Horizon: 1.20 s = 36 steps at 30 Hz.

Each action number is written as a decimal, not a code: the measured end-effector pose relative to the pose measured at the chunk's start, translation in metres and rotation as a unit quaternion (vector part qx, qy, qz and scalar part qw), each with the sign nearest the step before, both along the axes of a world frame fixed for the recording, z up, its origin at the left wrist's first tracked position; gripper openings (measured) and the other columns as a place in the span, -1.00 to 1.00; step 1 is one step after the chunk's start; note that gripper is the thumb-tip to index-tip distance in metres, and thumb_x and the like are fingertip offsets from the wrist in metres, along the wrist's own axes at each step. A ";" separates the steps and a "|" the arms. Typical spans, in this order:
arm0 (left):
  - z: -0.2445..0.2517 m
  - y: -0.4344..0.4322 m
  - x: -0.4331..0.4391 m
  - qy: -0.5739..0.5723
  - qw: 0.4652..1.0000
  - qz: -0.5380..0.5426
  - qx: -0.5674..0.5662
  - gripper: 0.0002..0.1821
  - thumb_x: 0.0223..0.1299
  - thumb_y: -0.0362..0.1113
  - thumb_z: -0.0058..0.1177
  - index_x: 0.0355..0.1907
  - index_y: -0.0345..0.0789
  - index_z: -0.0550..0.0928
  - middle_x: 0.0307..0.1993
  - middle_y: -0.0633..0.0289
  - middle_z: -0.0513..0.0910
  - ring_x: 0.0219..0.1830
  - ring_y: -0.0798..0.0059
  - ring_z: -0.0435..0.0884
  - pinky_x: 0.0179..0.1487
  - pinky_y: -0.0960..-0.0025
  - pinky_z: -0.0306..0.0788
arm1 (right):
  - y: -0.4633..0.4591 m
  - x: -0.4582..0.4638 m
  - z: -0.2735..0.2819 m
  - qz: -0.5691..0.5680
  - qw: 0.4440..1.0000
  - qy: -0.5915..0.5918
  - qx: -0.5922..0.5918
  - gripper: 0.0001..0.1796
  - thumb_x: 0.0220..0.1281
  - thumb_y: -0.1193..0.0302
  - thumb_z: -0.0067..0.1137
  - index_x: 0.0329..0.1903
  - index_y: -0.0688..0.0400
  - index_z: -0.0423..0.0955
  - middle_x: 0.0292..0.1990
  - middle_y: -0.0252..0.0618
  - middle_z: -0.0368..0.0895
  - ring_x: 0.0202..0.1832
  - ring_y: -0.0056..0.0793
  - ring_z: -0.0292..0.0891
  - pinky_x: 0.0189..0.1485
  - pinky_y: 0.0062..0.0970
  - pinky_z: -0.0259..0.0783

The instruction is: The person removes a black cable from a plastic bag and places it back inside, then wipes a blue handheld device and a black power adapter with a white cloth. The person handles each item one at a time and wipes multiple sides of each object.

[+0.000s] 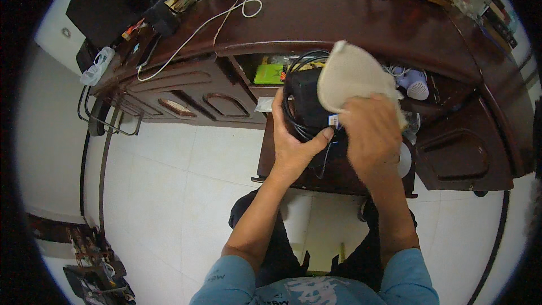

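Note:
My left hand (292, 148) is closed around a black boxy device (305, 93) with a coiled black cable (292, 120) looped about it. A small blue and white label is on the device's lower right edge. My right hand (372, 131) grips a cream cloth (355, 76), which stands up beside the device and covers part of its right side. Both are held in front of the open compartment of a dark wooden cabinet, over a pulled-out shelf (271, 156). Whether the cloth touches the device cannot be told.
Behind my hands, the compartment holds a green box (269, 74) and a lilac device (417, 84) with a perforated end. A cabinet door (461, 152) hangs open at right. A white cable (186, 46) crosses the desktop (305, 12). A round white object (405, 161) lies beside my right forearm.

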<state>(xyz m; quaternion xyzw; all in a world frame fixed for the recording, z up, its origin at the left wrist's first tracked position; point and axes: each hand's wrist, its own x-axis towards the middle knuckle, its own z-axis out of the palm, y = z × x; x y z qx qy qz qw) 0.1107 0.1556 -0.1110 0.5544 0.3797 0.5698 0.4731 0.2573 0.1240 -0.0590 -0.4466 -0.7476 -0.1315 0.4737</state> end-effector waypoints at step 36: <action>-0.035 0.000 -0.011 -0.510 0.754 -0.322 -0.262 -0.27 -0.03 0.00 0.04 0.21 -0.36 0.43 0.13 -0.05 0.52 0.17 0.09 0.49 0.28 0.05 0.34 | -0.017 0.025 0.019 0.097 0.985 0.136 0.033 -0.82 0.03 0.49 0.22 -0.24 0.19 0.58 -0.17 -0.11 0.63 -0.10 -0.19 0.56 -0.04 -0.24 0.46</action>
